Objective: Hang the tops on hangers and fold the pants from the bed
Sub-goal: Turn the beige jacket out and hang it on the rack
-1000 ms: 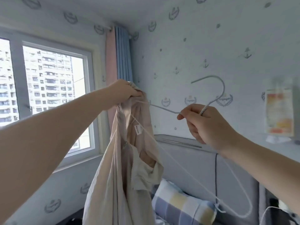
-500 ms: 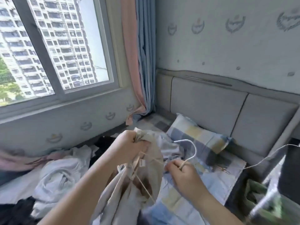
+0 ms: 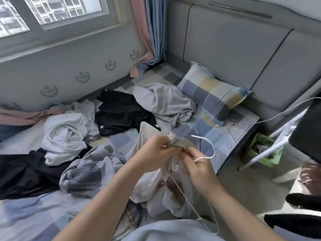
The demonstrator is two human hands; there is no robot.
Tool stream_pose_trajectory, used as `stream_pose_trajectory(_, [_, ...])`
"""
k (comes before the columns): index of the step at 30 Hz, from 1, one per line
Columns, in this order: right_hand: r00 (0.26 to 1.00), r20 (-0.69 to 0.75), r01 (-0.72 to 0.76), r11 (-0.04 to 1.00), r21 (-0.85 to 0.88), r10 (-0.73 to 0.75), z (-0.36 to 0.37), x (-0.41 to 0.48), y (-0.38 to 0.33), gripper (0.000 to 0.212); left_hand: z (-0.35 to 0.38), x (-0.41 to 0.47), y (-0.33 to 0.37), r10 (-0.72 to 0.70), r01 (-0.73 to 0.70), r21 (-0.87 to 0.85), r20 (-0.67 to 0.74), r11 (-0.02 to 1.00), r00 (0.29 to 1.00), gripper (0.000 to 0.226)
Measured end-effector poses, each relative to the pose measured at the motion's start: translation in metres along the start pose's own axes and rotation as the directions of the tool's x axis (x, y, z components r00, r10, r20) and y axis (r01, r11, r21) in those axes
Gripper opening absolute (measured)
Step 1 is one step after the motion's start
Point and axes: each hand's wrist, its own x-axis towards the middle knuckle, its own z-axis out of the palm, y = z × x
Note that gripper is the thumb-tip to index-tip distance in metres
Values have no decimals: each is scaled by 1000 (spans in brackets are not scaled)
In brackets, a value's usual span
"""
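A beige top (image 3: 152, 185) hangs bunched in front of me over the bed. My left hand (image 3: 156, 150) grips its collar from the left. My right hand (image 3: 196, 164) pinches the neck of a white wire hanger (image 3: 211, 148), whose hook curls up to the right and whose thin arms run down inside the top. On the bed lie a grey garment (image 3: 163, 101), a black garment (image 3: 121, 113), a white one (image 3: 66, 134), a grey-and-ribbed one (image 3: 86, 173) and dark fabric (image 3: 22, 173) at far left.
The checked bedsheet (image 3: 220, 136) and checked pillow (image 3: 212, 93) lie against a grey padded headboard (image 3: 225, 40). A white cable (image 3: 278, 113) crosses the bed's corner. A green-lined bin (image 3: 262, 148) and a white rack leg (image 3: 265, 152) stand on the floor at right.
The top and hanger came down from raised near the wall to low over the bed, and my view tilted down. Both hands moved closer together at the collar.
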Motion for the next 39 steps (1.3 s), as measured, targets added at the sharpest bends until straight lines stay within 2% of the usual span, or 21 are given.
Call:
stream_pose_trajectory(2, [1000,-21,3,1000,23,-2,-9,-2,-2,20,5,2,-3,60,-56,67,-50,996,997,30])
stream_pose_trajectory(4, [999,-38,-12,1000,9,12,-22,-2,-4,21,9,0,-7,155,-127,201,-131,971,979,15])
stream_pose_trajectory(5, [999,-27,-22,1000,20,22,-28,-1,-6,19,9,-1,-10,214,-151,325,-168,934,962,12])
stream_pose_trajectory(7, [999,21,-41,997,68,40,-39,0,-10,15,8,-2,-17,337,-180,589,-168,788,926,35])
stream_pose_trajectory(9, [996,80,-49,995,85,42,-48,-1,-14,12,6,2,-21,412,-236,688,-100,686,906,35])
stream_pose_trajectory(11, [987,155,-46,997,64,36,-56,-2,-15,12,3,7,-22,435,-300,679,-32,670,900,19])
stream_pose_trajectory(13, [978,209,-30,999,17,26,-66,-1,-16,15,-3,9,-22,424,-318,651,-7,689,906,18])
stream_pose_trajectory(15, [987,161,-1,998,-61,11,-81,2,-15,21,-11,7,-26,426,-305,616,-55,726,903,17])
stream_pose_trajectory(18, [999,49,7,983,-183,2,-105,3,-9,18,-17,-1,-30,414,-280,538,-143,795,899,20])
stream_pose_trajectory(21, [1000,17,16,976,-218,-13,-113,3,-4,20,-5,-8,-26,417,-299,523,-121,798,901,17])
stream_pose_trajectory(23, [999,26,51,971,-235,-46,-107,4,-6,19,4,-9,-22,415,-309,512,-104,801,904,14])
stream_pose_trajectory(26, [993,93,94,967,-236,-73,-89,4,-10,19,13,-5,-12,416,-323,489,-92,810,905,27])
stream_pose_trajectory(28, [990,115,103,963,-248,-76,-78,2,-12,18,16,-2,-5,426,-353,477,-50,805,903,25])
stream_pose_trajectory(33, [994,79,88,961,-262,-69,-74,-3,-13,19,20,6,2,436,-387,442,-10,809,900,27])
stream_pose_trajectory(36, [995,48,93,949,-300,-82,-75,-2,-18,18,25,12,6,415,-368,410,-31,835,909,36])
stream_pose_trajectory(39, [994,34,111,923,-369,-106,-79,0,-24,15,26,18,5,351,-325,336,-18,884,936,25])
